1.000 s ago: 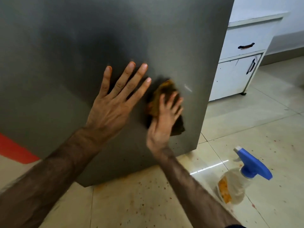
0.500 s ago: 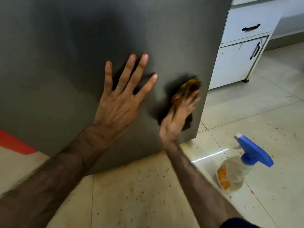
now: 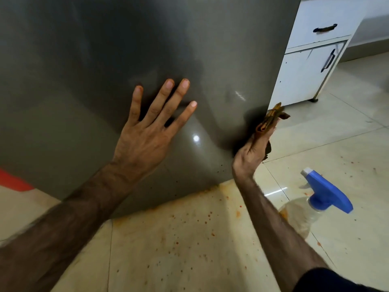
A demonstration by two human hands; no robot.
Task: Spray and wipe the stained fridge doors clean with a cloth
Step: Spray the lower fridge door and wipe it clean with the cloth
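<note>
The grey steel fridge door (image 3: 105, 60) fills the upper left of the head view. My left hand (image 3: 145, 133) presses flat on it, fingers spread, holding nothing. My right hand (image 3: 252, 150) grips a brown, orange-stained cloth (image 3: 270, 120) at the door's lower right edge, the cloth just off the corner. A few small dark specks remain low on the door near that corner. A clear spray bottle (image 3: 303, 216) with a blue trigger head stands on the floor to the right of my right forearm.
The tiled floor (image 3: 189, 239) under the door carries orange smears and red spatter. A white cabinet (image 3: 305, 66) with a drawer and dark handles stands right of the fridge. A red strip (image 3: 12, 182) shows at the left edge.
My right hand swept the cloth rightward across the door's lower part, off its right edge. My left hand stayed flat on the door. The view shifted slightly.
</note>
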